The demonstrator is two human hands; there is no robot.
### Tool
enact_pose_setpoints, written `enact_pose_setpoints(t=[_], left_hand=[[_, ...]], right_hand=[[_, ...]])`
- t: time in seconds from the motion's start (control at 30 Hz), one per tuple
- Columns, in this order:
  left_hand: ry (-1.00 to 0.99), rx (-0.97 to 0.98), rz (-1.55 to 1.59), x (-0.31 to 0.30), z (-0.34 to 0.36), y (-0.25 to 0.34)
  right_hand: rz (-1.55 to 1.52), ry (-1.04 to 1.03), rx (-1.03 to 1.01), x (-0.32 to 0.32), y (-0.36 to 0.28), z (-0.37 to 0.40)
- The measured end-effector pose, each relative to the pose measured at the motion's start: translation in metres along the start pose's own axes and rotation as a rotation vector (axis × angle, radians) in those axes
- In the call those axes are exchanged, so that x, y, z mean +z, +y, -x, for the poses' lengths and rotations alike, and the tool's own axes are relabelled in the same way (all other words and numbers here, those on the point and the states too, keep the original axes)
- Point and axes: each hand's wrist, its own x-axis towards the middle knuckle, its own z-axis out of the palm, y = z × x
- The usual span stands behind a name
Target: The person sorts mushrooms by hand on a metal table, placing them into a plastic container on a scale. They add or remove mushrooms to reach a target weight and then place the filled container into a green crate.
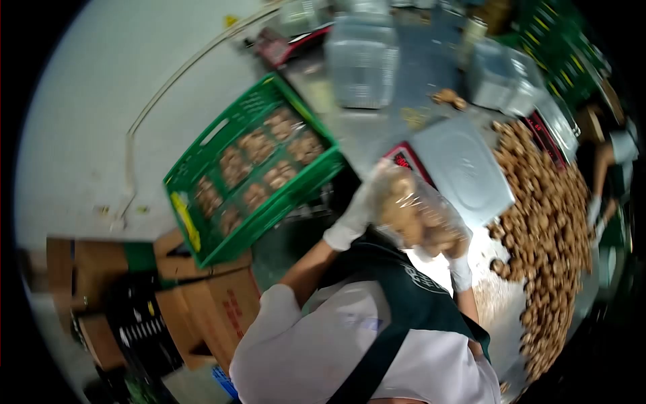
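A clear plastic pack of brown mushrooms (414, 210) is held in front of the chest. My left hand (353, 219), in a white glove, grips the pack's left side. At its lower right side, my right hand (459, 259), also gloved, holds the same pack; its fingers are partly hidden. Just beyond the pack is a scale with a grey plate (463, 168) and a red display. To the left, a green crate (269, 219) contains several similar packs. A large heap of loose mushrooms (542, 236) spreads over the metal table at the right.
Stacked clear trays (363, 60) stand at the back, with more trays (501, 77) to their right. A second scale (548, 135) is beside the heap. Cardboard boxes (208, 313) are at the lower left. Another person's arm (601, 172) shows at the far right.
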Motion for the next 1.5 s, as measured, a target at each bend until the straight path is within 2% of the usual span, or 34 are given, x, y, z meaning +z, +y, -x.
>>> enact_pose_setpoints(t=[0.03,0.1,0.13,0.17,0.23,0.27,0.3,0.37,0.43,0.5,0.57,0.63,0.67,0.7,0.77,0.8,0.83,0.9,0.97,1.03,1.1,1.13,1.17,1.2,1.27,1.3,1.37,1.43,1.5], left_hand=[[-0.097,0.005,-0.238,-0.002,0.011,0.001],[-0.299,-0.071,0.06,-0.026,0.02,-0.023],[-0.241,-0.005,-0.098,-0.038,0.025,-0.031],[-0.148,-0.102,0.001,-0.044,0.027,-0.026],[0.062,0.114,0.21,-0.049,0.021,-0.024],[0.023,0.135,0.217,-0.062,0.018,-0.012],[0.165,0.169,0.342,-0.044,0.025,0.023],[0.296,0.175,0.339,-0.09,0.018,0.052],[0.477,0.286,0.144,-0.118,0.009,0.097],[0.562,0.266,0.083,-0.182,-0.003,0.13],[0.688,0.219,0.115,-0.218,-0.019,0.159],[0.755,0.203,0.105,-0.284,-0.052,0.174],[0.724,0.154,0.119,-0.275,-0.061,0.189],[0.823,0.089,0.064,-0.332,-0.086,0.187],[1.032,-0.123,-0.198,-0.331,-0.107,0.201],[1.152,-0.145,-0.279,-0.326,-0.118,0.201],[1.011,-0.164,-0.233,-0.376,-0.132,0.195],[0.918,0.031,-0.457,-0.356,-0.134,0.197],[1.053,0.131,-0.567,-0.33,-0.139,0.196],[1.19,0.143,-0.688,-0.307,-0.147,0.191],[1.333,-0.029,-1.245,-0.301,-0.163,0.194],[1.333,0.139,-1.311,-0.285,-0.173,0.193],[1.19,0.527,-1.198,-0.297,-0.192,0.19],[1.06,0.774,-1.263,-0.254,-0.195,0.197],[0.725,1.134,-1.442,-0.173,-0.212,0.208],[0.536,1.117,-1.438,-0.126,-0.214,0.21],[0.229,1.052,-1.298,-0.068,-0.231,0.196],[-0.148,1.075,-1.585,-0.027,-0.242,0.185],[-0.406,0.885,-1.739,-0.017,-0.262,0.171]], right_hand=[[0.394,-0.263,-0.503,-0.032,0.049,-0.011],[0.998,-0.136,-0.105,-0.004,0.051,-0.014],[0.611,-0.188,-0.119,0.026,0.044,-0.008],[0.474,-0.204,-0.181,0.064,0.034,-0.001],[0.758,-0.397,-0.208,0.077,0.038,-0.013],[0.718,-0.381,-0.153,0.087,0.041,-0.014],[0.688,-0.419,-0.125,0.1,0.038,-0.015],[0.732,-0.407,-0.107,0.11,0.039,-0.019],[0.742,-0.389,-0.081,0.11,0.041,-0.023],[0.78,-0.367,0.054,0.111,0.041,-0.025],[0.774,-0.332,0.067,0.108,0.044,-0.027],[0.761,-0.278,0.072,0.104,0.046,-0.028],[0.758,-0.253,0.069,0.103,0.047,-0.028],[0.73,-0.218,0.074,0.101,0.047,-0.027],[0.735,-0.152,0.081,0.104,0.041,-0.024],[0.793,-0.159,0.036,0.097,0.042,-0.024],[0.8,-0.126,0.034,0.094,0.04,-0.022],[0.829,-0.053,0.03,0.084,0.041,-0.019],[0.735,0.023,0.01,0.079,0.04,-0.013],[0.753,0.125,0.037,0.073,0.038,-0.006],[0.718,0.215,0.037,0.062,0.044,0.0],[0.746,0.237,0.037,0.06,0.044,0.003],[0.771,0.277,0.036,0.058,0.042,0.006],[0.752,0.256,-0.024,0.055,0.042,0.01],[0.762,0.245,-0.092,0.047,0.042,0.017],[0.819,0.268,-0.051,0.049,0.037,0.02],[0.914,0.288,-0.115,0.047,0.035,0.026],[0.907,0.354,-0.15,0.043,0.04,0.027],[1.003,0.373,-0.202,0.037,0.039,0.033]])
